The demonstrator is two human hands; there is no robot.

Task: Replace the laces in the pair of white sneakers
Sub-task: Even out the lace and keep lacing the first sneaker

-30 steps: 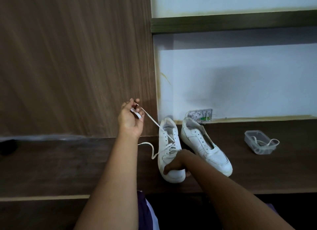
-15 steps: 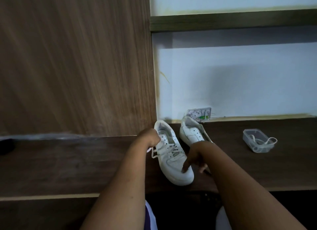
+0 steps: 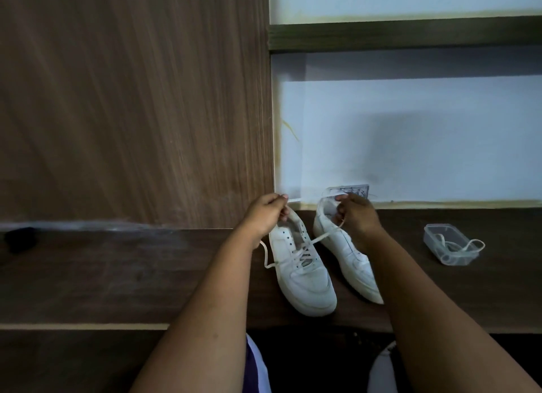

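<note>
Two white sneakers stand side by side on the dark wooden ledge (image 3: 117, 275). The left sneaker (image 3: 302, 275) has a white lace (image 3: 303, 253) threaded through its lower eyelets. My left hand (image 3: 265, 214) pinches one end of that lace above the sneaker's heel, and a loop of it trails off to the left. My right hand (image 3: 356, 216) pinches the other end, which runs taut from the eyelets across to the right sneaker (image 3: 352, 257). That sneaker has no lace, and my right hand and forearm cover part of it.
A clear plastic tub (image 3: 450, 247) with another white lace spilling over its rim sits on the ledge to the right. A wall socket (image 3: 349, 192) is behind the sneakers. A tall wooden panel (image 3: 132, 99) rises at the left and a dark object (image 3: 20, 240) lies far left.
Both hands have left the sneaker's front and risen toward its heel end, each now pinching a lace end and drawing it up and apart. The left sneaker sits angled slightly differently.
</note>
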